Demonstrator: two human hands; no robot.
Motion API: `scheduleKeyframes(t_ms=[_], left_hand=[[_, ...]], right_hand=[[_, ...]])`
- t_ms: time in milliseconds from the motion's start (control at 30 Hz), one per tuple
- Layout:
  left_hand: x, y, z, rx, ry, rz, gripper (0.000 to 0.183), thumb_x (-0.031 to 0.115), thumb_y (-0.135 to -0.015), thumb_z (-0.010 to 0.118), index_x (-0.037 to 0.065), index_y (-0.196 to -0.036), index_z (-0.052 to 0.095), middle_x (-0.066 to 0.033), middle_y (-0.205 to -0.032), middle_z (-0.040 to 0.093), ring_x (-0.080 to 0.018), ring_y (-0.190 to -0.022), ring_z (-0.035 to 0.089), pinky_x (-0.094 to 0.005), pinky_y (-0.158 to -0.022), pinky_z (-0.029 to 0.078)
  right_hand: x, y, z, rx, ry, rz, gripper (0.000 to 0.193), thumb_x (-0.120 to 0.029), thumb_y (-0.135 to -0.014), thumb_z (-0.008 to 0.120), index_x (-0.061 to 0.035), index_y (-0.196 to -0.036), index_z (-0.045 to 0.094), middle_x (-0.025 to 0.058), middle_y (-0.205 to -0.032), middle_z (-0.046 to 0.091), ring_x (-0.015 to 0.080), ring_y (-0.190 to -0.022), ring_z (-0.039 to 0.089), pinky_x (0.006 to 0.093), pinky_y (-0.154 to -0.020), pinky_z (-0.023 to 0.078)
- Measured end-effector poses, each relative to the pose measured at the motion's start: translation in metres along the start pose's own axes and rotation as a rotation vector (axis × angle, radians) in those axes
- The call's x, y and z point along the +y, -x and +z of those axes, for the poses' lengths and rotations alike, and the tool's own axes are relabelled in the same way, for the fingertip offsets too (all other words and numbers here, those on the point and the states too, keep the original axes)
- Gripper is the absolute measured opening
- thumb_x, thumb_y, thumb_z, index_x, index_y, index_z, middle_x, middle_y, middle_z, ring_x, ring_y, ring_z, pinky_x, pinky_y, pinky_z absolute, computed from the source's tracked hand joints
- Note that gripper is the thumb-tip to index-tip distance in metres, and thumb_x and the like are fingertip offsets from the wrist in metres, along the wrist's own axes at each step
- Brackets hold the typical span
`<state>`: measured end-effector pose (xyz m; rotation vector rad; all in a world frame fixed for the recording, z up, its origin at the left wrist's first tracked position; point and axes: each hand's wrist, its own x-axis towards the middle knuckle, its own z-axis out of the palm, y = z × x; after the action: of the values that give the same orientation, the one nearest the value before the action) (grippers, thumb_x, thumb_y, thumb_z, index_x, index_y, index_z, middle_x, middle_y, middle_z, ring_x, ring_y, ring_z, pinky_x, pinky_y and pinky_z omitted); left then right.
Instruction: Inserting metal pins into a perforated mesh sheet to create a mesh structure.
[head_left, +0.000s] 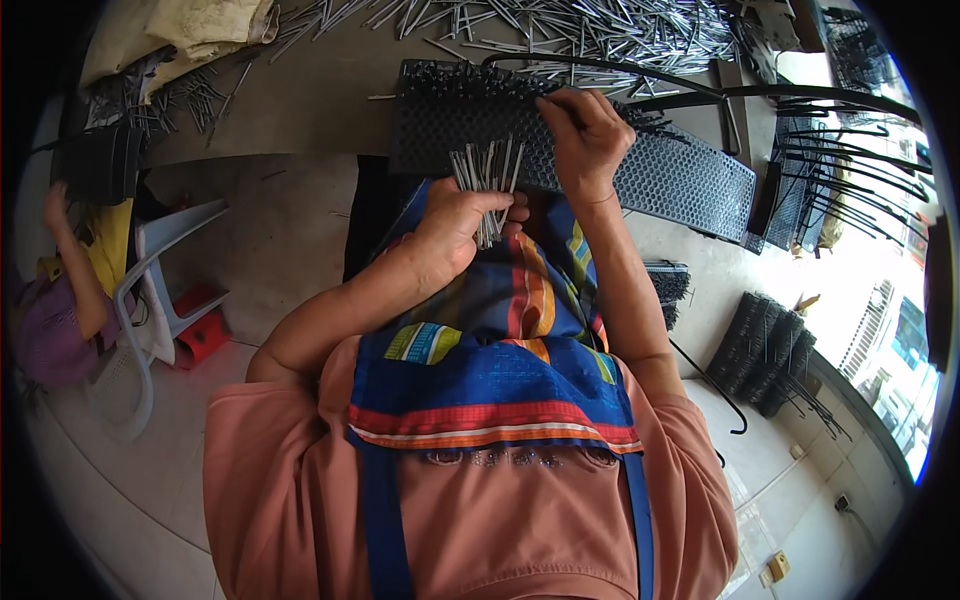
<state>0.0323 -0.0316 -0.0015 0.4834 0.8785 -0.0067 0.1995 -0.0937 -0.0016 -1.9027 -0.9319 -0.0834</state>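
A bundle of thin grey metal rods [490,165] stands upright in my left hand [448,222], whose fingers are closed around its lower part. Before me lies a long black panel [685,183] with a honeycomb of small holes. Along its far left part, many short dark rods [450,82] stick up out of the holes. My right hand [590,140] is over the panel, thumb and forefinger pinched together near the end of those standing rods. Whatever is between these fingertips is too small to make out.
Loose rods [600,35] lie heaped across the table's far side. A curved black bar [640,75] runs over the panel, and racks with black hooks [850,165] stand at right. Another person's arm [75,255] shows at far left beside a grey chair [150,290]. Black bundles [755,350] rest on the floor.
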Motion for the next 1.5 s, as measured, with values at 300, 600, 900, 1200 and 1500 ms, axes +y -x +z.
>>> scheduleKeyframes(t_ms=[300, 600, 900, 1200, 1500], left_hand=[[-0.001, -0.002, 0.0, -0.002, 0.05, 0.035, 0.015, -0.006, -0.081, 0.063, -0.005, -0.096, 0.066, -0.0176, -0.087, 0.071, -0.0261, -0.073, 0.071, -0.0359, -0.062, 0.059], [0.003, 0.001, 0.006, -0.058, 0.038, 0.039, 0.016, -0.005, -0.082, 0.065, -0.004, -0.097, 0.068, -0.0163, -0.088, 0.072, -0.0255, -0.074, 0.072, -0.0342, -0.063, 0.059], [-0.012, 0.009, -0.026, 0.044, -0.135, 0.008, 0.02, 0.004, -0.09, 0.058, -0.004, -0.107, 0.066, -0.015, -0.091, 0.071, -0.0225, -0.078, 0.07, -0.0365, -0.069, 0.059], [-0.009, 0.022, -0.019, -0.03, -0.159, 0.025, 0.013, -0.001, -0.086, 0.06, -0.002, -0.098, 0.066, -0.0138, -0.086, 0.071, -0.0193, -0.071, 0.069, -0.0296, -0.062, 0.056], [-0.008, 0.006, -0.014, -0.002, -0.046, 0.064, 0.014, -0.005, -0.084, 0.061, -0.003, -0.098, 0.066, -0.016, -0.089, 0.071, -0.0229, -0.074, 0.071, -0.032, -0.062, 0.057]], right_hand=[[0.013, -0.005, 0.002, -0.083, 0.064, -0.021, 0.013, -0.002, -0.076, 0.075, -0.0037, -0.088, 0.074, 0.0045, -0.07, 0.063, 0.011, -0.057, 0.058, 0.0259, -0.055, 0.045], [0.001, 0.024, -0.024, -0.617, -0.417, 0.716, 0.012, -0.01, -0.078, 0.075, 0.0004, -0.083, 0.071, -0.0017, -0.066, 0.062, 0.0044, -0.058, 0.053, 0.0217, -0.051, 0.038], [0.007, 0.021, -0.032, 0.192, -0.566, 0.459, 0.002, 0.0, -0.083, 0.071, -0.0016, -0.082, 0.07, -0.002, -0.071, 0.063, 0.002, -0.061, 0.052, 0.0179, -0.054, 0.037], [0.028, 0.01, -0.021, 0.19, -0.394, 0.157, 0.009, 0.009, -0.079, 0.07, 0.0011, -0.082, 0.068, 0.001, -0.082, 0.066, 0.0062, -0.076, 0.06, 0.0194, -0.068, 0.047], [0.021, 0.02, -0.009, 0.066, 0.072, 0.142, 0.012, 0.001, -0.074, 0.077, -0.0011, -0.083, 0.071, 0.0022, -0.075, 0.065, 0.0068, -0.066, 0.059, 0.0213, -0.059, 0.045]])
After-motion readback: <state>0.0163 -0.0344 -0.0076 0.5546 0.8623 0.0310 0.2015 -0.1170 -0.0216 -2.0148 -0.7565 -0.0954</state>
